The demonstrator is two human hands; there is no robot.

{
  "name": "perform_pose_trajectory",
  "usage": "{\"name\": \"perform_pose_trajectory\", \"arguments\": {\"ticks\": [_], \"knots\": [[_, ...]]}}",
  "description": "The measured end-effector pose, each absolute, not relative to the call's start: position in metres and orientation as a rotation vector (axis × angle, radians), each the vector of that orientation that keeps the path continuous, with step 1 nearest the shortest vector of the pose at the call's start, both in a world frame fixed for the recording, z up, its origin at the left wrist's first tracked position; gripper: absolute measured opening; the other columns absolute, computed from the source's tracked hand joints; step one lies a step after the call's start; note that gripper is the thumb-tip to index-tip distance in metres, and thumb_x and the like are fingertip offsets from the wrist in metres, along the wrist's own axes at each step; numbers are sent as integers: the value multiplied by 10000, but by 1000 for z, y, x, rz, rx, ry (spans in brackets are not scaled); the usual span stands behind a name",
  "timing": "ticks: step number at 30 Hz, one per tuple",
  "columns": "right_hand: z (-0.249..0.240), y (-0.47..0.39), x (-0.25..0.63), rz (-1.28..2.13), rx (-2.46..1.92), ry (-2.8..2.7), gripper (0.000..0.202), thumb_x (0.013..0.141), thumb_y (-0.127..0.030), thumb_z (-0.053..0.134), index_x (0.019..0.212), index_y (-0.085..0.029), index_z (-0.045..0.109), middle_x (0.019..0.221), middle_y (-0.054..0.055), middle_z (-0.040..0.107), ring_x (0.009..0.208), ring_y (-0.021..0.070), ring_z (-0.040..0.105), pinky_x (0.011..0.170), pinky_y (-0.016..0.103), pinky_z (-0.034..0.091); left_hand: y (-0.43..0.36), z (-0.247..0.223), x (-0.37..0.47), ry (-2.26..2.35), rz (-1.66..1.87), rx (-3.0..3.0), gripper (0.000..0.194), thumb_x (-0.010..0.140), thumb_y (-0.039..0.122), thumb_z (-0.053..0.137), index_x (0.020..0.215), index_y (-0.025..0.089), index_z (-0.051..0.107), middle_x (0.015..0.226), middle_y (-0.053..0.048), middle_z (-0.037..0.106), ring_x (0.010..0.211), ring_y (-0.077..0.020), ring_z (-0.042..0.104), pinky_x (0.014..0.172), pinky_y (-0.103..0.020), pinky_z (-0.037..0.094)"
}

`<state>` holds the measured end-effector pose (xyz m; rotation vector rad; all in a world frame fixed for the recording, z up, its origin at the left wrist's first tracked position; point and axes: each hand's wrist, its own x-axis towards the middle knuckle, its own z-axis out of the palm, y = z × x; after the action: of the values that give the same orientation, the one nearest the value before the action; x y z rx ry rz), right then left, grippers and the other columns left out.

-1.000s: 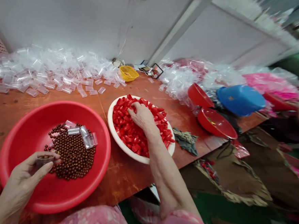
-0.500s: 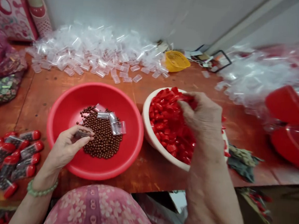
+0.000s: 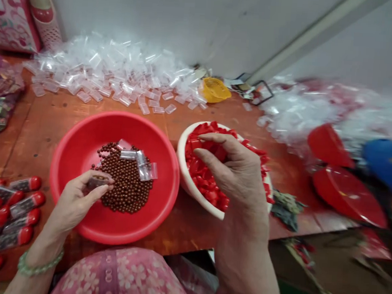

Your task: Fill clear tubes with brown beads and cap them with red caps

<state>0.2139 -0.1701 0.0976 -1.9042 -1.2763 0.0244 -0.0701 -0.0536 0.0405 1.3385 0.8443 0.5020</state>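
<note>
Over the left side of a red basin [image 3: 163, 207], my left hand [image 3: 75, 196] pinches a small clear plastic container [image 3: 97, 181] with dark contents. Brown beads [image 3: 125, 191] lie heaped in that basin, with several clear empty containers [image 3: 144, 166] on top. Above a white bowl [image 3: 193, 187] full of red plastic caps [image 3: 209, 192], my right hand [image 3: 235, 167] has thumb and fingers curled towards each other. A red cap [image 3: 194, 143] shows at its fingertips and appears to be held there.
Filled containers with red ends [image 3: 20, 202] are piled at the left. Clear empty containers [image 3: 120, 74] lie heaped along the wall beside a yellow basket [image 3: 216, 90]. A grey-green cloth [image 3: 285, 209] and a red scoop-like vessel [image 3: 347, 195] lie at the right near the table edge.
My right hand has lifted out of the caps and moved left, towards the red basin. My left hand keeps its pinch on the container. The view has swung to the right.
</note>
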Motion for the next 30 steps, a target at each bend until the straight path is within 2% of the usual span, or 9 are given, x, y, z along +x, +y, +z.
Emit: {"name": "perform_pose_trajectory", "arguments": {"ticks": [6, 12, 16, 21, 26, 28, 30], "knots": [[68, -203, 276, -90, -2210, -1107, 213, 826, -303, 634, 1008, -214, 696, 962, 40, 740, 878, 216, 676, 877, 391, 517, -52, 31, -70, 842, 511, 1332, 256, 815, 383, 720, 973, 184, 688, 982, -49, 727, 884, -157, 699, 834, -258, 561], [51, -206, 301, -123, -2115, -1012, 273, 847, -331, 585, 1081, -219, 670, 1049, 67, 736, 970, 229, 681, 963, 456, 497, -55, 39, -62, 881, 487, 1382, 307, 790, 422, 734, 968, 175, 697, 956, -55, 733, 884, -170, 698, 835, -271, 562], [56, -199, 300, -167, -1956, -930, 307, 800, -304, 644, 1094, -220, 622, 1008, 67, 737, 936, 215, 698, 919, 438, 530, -55, 41, -60, 904, 483, 1392, 303, 789, 426, 730, 965, 181, 702, 960, -52, 738, 879, -164, 700, 834, -265, 562], [47, -192, 304, -62, -1818, -834, 233, 685, -295, 743, 883, -220, 646, 847, 20, 724, 823, 198, 695, 843, 413, 560, -55, 39, -62, 882, 491, 1383, 279, 794, 395, 733, 970, 182, 698, 972, -51, 740, 887, -164, 704, 849, -270, 560], [64, -193, 286, -255, -1787, -798, 262, 702, -293, 789, 955, -250, 739, 856, 12, 703, 728, 156, 635, 804, 384, 552, -59, 43, -57, 843, 503, 1349, 218, 816, 338, 717, 968, 184, 690, 950, -40, 736, 873, -146, 700, 824, -246, 557], [75, -189, 260, -146, -1702, -801, 273, 739, -266, 779, 1010, -271, 744, 867, 12, 710, 723, 147, 654, 784, 353, 560, -62, 46, -53, 829, 505, 1333, 195, 819, 317, 709, 957, 182, 686, 952, -38, 736, 862, -135, 695, 791, -223, 553], [80, -182, 225, 192, -1544, -816, 311, 765, -235, 763, 1072, -270, 725, 869, 5, 723, 717, 141, 689, 753, 325, 580, -65, 48, -50, 816, 490, 1314, 184, 806, 297, 710, 938, 173, 679, 939, -42, 736, 848, -130, 689, 741, -202, 545]]}}
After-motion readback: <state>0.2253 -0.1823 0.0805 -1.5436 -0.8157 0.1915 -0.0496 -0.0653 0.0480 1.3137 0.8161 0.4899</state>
